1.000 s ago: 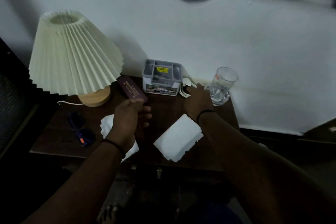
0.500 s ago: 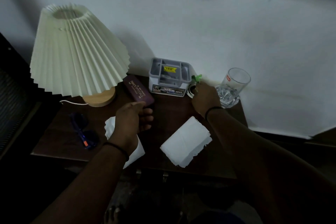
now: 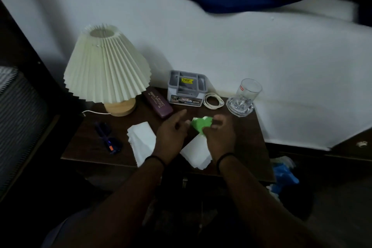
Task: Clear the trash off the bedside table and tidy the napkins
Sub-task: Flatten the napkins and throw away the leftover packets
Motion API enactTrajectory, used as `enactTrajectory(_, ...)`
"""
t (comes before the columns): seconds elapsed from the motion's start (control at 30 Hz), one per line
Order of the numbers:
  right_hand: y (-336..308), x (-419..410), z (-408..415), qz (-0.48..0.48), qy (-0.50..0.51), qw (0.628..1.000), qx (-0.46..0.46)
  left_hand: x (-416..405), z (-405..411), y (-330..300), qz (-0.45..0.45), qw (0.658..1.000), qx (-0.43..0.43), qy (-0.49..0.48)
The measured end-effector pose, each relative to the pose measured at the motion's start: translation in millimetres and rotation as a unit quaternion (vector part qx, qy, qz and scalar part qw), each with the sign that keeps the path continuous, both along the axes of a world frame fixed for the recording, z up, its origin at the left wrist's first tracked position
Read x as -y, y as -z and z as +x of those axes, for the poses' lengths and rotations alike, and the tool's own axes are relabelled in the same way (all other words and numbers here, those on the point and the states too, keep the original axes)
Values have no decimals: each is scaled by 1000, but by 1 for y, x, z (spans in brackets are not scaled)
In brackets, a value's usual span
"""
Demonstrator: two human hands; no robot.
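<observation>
Right hand (image 3: 220, 135) pinching a crumpled green wrapper (image 3: 201, 125) above the middle of the bedside table (image 3: 259, 147), left hand (image 3: 172, 133) just beside it on the left, fingers loosely spread, index pointing out, touching the wrapper's edge or nearly so. Lying under both hands, two stacks of white napkins: one (image 3: 142, 141) toward the front edge left of centre, the other (image 3: 196, 153) at the front edge, partly hidden by the right wrist. Ranged along the back edge: lamp (image 3: 106, 70), glasses case (image 3: 158, 102), grey organiser (image 3: 187, 88), coiled cable (image 3: 213, 101), glass (image 3: 244, 96). Sunglasses (image 3: 107, 139) near the front left corner. Nothing blocking a lift away.
</observation>
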State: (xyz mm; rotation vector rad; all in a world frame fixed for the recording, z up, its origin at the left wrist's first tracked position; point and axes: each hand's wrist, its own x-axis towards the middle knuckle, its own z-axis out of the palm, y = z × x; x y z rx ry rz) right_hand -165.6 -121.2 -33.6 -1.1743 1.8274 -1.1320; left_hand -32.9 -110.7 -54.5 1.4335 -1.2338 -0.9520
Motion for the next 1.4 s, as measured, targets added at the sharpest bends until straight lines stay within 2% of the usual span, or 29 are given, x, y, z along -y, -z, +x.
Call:
enactTrajectory(0.07,7,-15,8,14,-29,999,22,-3,0,1,-4,1000,7,15)
enactTrajectory(0.3,2,-30,12,35,-95,974,202,-13,1,5,-64,993,62,72)
enactTrajectory(0.47,2,-27,5,26,-68,964,257,-12,-3,9,5,995,-32,92)
enactTrajectory(0.53,3,-25,4,4,-48,972,232,-11,-5,11,17,995,-51,88)
enactTrajectory(0.63,9,-22,6,-37,-54,990,127,-7,-2,11,45,992,-101,66)
enactTrajectory(0.77,14,-18,12,-79,-127,989,-9,-5,0,11,67,987,-143,42)
enactTrajectory(0.87,14,-18,16,-76,-148,986,-31,-4,2,11,88,977,-195,-9)
enactTrajectory(0.97,11,-21,23,-71,-166,983,-31,-5,5,10,89,976,-196,-40)
enactTrajectory(1.2,8,-24,12,-88,-136,985,-52,-12,-1,-1,126,963,-236,6)
enactTrajectory(1.3,3,-32,6,-94,-156,982,-52,-26,-5,-9,122,967,-222,28)
enactTrajectory(1.4,-8,-43,2,-114,-206,964,-125,-40,-8,-17,120,971,-208,-10)
